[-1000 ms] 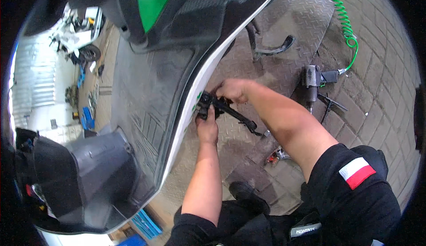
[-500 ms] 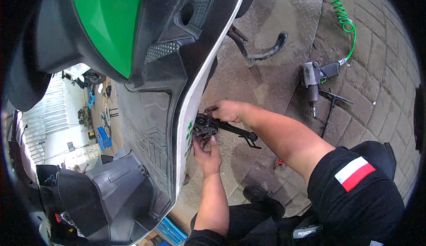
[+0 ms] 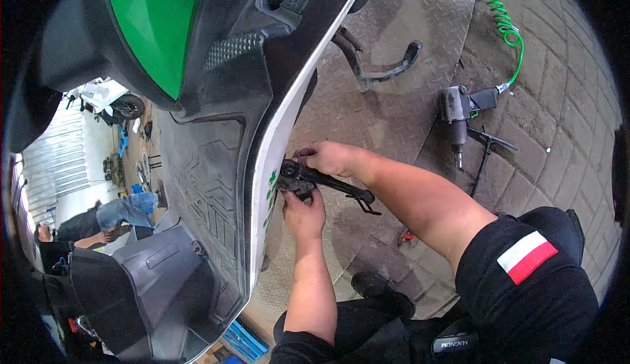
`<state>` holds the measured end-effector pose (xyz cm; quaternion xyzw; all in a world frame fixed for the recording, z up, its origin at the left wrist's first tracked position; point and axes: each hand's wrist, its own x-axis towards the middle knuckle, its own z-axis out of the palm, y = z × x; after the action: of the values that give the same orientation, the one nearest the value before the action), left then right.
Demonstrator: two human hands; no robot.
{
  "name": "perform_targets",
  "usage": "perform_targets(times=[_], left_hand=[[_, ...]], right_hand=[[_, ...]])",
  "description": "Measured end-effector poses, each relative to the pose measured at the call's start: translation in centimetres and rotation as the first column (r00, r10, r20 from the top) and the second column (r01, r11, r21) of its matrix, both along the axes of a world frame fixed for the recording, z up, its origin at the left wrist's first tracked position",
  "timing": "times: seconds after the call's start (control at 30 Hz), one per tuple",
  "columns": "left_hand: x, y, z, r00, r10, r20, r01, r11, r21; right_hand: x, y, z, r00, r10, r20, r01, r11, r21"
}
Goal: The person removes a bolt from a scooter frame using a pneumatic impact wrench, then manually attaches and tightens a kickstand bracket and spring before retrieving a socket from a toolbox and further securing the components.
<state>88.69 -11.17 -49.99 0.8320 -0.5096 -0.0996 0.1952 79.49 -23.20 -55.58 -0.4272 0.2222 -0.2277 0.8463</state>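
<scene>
Both of my hands are at a black side stand (image 3: 338,189), which sits at the lower edge of the scooter's white side panel (image 3: 268,157). My left hand (image 3: 305,216) is closed on the stand's dark, greasy bracket (image 3: 298,185) from below. Above it, my right hand (image 3: 330,158) has its fingers curled round the upper end of the stand, close to the panel. The stand's leg slants away down to the right, with a thin prong near its tip. My fingertips are partly hidden behind the bracket and the panel edge.
An impact wrench (image 3: 455,122) with a green coiled air hose (image 3: 497,11) lies right, beside a black T-handle tool (image 3: 487,150). A bent black lever (image 3: 394,72) sticks out beneath the scooter. Diamond-plate metal (image 3: 387,128) covers the floor. Another person (image 3: 118,216) is far left.
The view has shifted slightly, moving the scooter and tools a little left and up. Both hands stay on the stand and its bracket. Another person has come into view at far left.
</scene>
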Motion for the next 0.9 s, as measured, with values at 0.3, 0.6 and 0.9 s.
perform_targets(times=[0.3, 0.6, 0.9], left_hand=[[0.2, -0.5, -0.2, 0.994, 0.052, -0.096, -0.044, 0.996, 0.076], [1.2, 0.0, -2.2, 0.782, -0.148, -0.606, -0.041, 0.957, -0.286], [3.0, 0.4, -2.5, 0.962, -0.127, -0.243, 0.117, 0.992, -0.052]], right_hand=[[-0.4, -0.8, 1.1, 1.000, 0.023, 0.003, -0.023, 1.000, 0.018], [0.5, -1.4, -0.1, 0.999, 0.033, -0.040, -0.033, 0.999, -0.014], [-0.2, -1.2, 0.7, 0.999, 0.036, 0.009, -0.036, 0.999, 0.022]])
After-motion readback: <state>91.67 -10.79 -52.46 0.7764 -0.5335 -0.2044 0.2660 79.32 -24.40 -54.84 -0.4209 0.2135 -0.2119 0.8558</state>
